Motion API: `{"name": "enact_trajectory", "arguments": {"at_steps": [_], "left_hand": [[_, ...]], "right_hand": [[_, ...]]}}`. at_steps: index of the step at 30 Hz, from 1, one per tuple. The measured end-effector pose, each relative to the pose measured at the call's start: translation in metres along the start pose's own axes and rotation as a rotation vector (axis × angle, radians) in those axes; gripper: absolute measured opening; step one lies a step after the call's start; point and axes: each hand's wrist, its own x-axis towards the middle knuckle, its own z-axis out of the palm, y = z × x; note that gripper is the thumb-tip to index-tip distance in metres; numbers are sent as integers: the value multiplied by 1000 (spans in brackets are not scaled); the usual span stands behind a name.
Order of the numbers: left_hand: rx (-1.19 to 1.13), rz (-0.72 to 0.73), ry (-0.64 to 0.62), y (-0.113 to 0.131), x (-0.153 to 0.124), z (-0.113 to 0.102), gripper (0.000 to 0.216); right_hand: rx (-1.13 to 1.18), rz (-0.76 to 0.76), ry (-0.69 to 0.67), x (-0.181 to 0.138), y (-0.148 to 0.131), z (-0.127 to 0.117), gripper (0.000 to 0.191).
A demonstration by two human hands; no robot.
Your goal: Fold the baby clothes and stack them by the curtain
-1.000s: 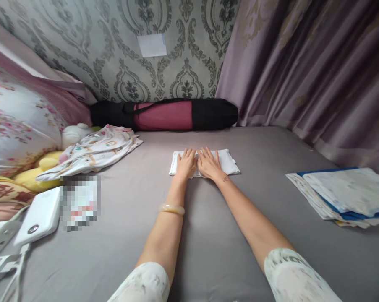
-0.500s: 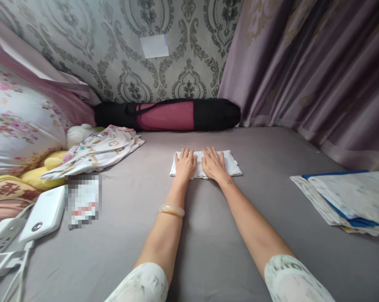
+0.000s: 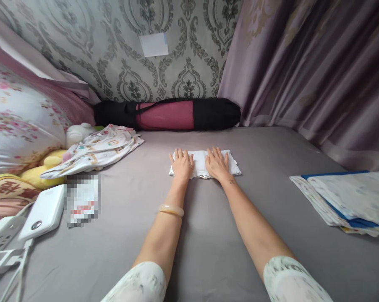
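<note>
A small folded white cloth (image 3: 200, 161) lies on the grey bed sheet (image 3: 208, 235) ahead of me. My left hand (image 3: 181, 165) rests flat on the cloth's left part, fingers stretched out and open. My right hand (image 3: 218, 163) lies flat on its right part, fingers likewise spread. A strip of white cloth shows between the two hands. A pale bangle (image 3: 171, 209) sits on my left wrist.
A stack of folded cloths (image 3: 346, 200) lies at the right. A patterned garment (image 3: 98, 149), soft toys (image 3: 52, 165), a floral pillow (image 3: 19, 126) and a white power bank (image 3: 43, 213) with cables are at the left. A black and pink rolled bag (image 3: 167, 114) lies along the wall; curtains (image 3: 318, 67) hang at the right.
Both hands have slid apart along the folded cloth, the left toward its left end and the right toward its right end. They stay flat on it.
</note>
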Motion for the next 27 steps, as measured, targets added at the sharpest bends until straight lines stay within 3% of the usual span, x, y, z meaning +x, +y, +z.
{"name": "enact_trajectory", "arguments": {"at_steps": [5,11,17,22,27], "left_hand": [[-10,-63,-96,-4,1,3,55],[-10,-63,-108,-4,0,2,55],[-11,-150,51,-9,3,-1,56],[-35,-161,-119,-16,4,2,60],[-31,-158,-138,-18,2,6,61]], "right_hand": [[-19,61,-37,1,11,3,55],[-19,68,-60,2,11,6,55],[-51,151,24,4,26,0,57],[-75,217,-33,6,39,4,59],[-62,218,-32,6,40,9,57]]}}
